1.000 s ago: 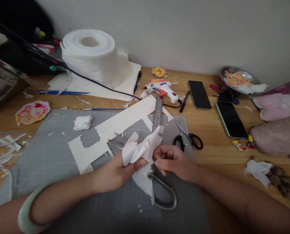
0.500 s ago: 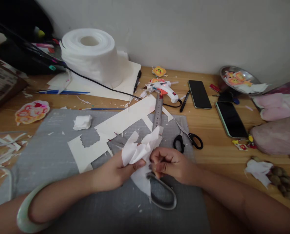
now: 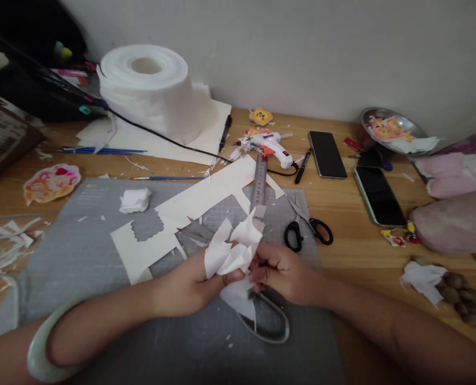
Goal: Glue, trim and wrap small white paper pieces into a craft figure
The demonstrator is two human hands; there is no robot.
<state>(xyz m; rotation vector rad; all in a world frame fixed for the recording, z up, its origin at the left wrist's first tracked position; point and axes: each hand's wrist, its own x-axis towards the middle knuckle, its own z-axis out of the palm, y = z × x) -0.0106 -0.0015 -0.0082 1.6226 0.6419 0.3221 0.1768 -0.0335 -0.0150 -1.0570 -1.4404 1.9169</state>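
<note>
A crumpled piece of white tissue-like sheet (image 3: pixel 233 251) is gripped in my left hand (image 3: pixel 197 283), thumb pressed on its near side. My right hand (image 3: pixel 280 272) pinches at the right edge of the same sheet, its fingertips close to my left thumb. Part of the sheet hangs below the hands. Under them on the grey cutting mat (image 3: pixel 181 347) lies a dark looped handle (image 3: pixel 272 323). Beyond my left hand, pointed metal blades (image 3: pixel 200 232) stick out; my hands hide whether they join the handle.
Cut white card (image 3: pixel 205 187), a steel ruler (image 3: pixel 259 182) and black-handled scissors (image 3: pixel 307 224) lie ahead. A folded white pad (image 3: pixel 135 200) sits left. Farther back are a large white roll (image 3: pixel 149 96), a glue gun (image 3: pixel 275 149), two phones (image 3: pixel 328 154) and a metal bowl (image 3: pixel 369 133).
Both hands have shifted slightly to the right with the sheet. Its folds have changed shape, and the hanging part now covers more of the looped handle.
</note>
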